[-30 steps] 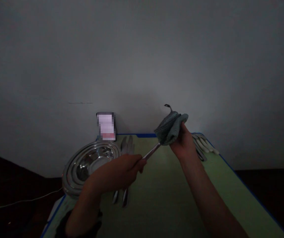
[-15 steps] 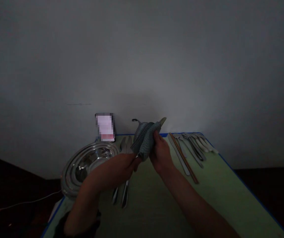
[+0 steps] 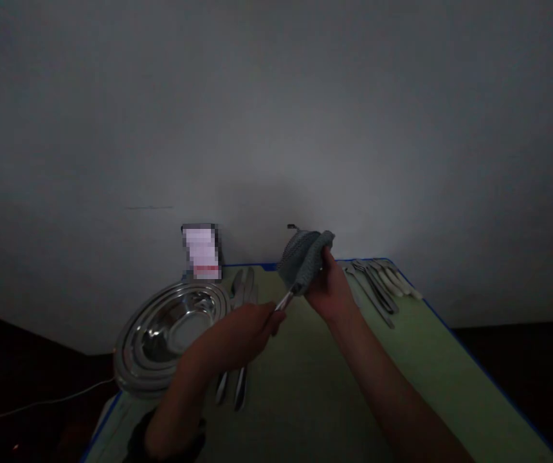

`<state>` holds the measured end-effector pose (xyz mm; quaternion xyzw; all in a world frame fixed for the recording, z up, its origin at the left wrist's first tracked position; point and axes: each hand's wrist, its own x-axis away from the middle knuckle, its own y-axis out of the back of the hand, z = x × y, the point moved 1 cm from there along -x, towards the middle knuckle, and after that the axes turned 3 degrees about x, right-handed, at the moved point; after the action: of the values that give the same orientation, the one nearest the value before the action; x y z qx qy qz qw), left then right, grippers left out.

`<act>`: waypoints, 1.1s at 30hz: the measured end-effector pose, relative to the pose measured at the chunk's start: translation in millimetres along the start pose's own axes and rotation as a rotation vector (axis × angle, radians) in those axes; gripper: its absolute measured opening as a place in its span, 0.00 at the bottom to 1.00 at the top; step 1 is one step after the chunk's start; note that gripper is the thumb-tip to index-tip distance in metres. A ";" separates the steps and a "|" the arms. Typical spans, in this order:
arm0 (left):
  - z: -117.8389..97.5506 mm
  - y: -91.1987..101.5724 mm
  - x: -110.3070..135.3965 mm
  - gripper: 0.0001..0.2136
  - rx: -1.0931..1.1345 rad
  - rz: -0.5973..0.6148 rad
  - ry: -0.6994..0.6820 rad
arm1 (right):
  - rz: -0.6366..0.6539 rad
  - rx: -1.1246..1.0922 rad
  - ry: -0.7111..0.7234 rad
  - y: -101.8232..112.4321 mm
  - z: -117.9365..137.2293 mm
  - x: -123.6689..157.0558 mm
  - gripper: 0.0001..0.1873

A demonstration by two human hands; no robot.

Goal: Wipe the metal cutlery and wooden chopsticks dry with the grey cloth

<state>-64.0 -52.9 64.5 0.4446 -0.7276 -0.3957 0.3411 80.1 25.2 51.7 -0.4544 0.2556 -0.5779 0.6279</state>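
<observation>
My left hand [image 3: 252, 331] is closed round the handle of a table knife [image 3: 285, 300], whose metal shows between my fingers and the cloth. A grey-blue cloth [image 3: 300, 260] with a small hanging loop wraps the rest of it, and the blade is hidden inside. My right hand [image 3: 333, 289] grips the cloth from the right side, thumb on top. Both hands are held above the middle of the table. Under and behind my left hand, knives [image 3: 241, 386] lie side by side, their handles towards me.
A wide, shiny steel bowl [image 3: 129, 360] stands at the table's left. Behind it a phone [image 3: 202, 251] with a blurred screen leans against the wall. Forks and other cutlery [image 3: 377, 289], with white spoons [image 3: 395, 280] beside them, lie at the right. Blue edging [image 3: 489, 370] rims the green table.
Both hands have shifted right. The cloth has slid up the knife: more metal shows by my left hand, and the tip that stuck out is covered. My right arm now hides the chopsticks.
</observation>
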 end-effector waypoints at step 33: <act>-8.5 1.7 3.7 0.16 -0.060 -0.012 -0.040 | -0.039 0.159 0.049 9.6 -34.9 -3.3 0.11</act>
<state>-58.8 -58.1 70.4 0.4307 -0.7193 -0.4283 0.3372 54.7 17.9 26.8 -0.3936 0.2153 -0.6193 0.6443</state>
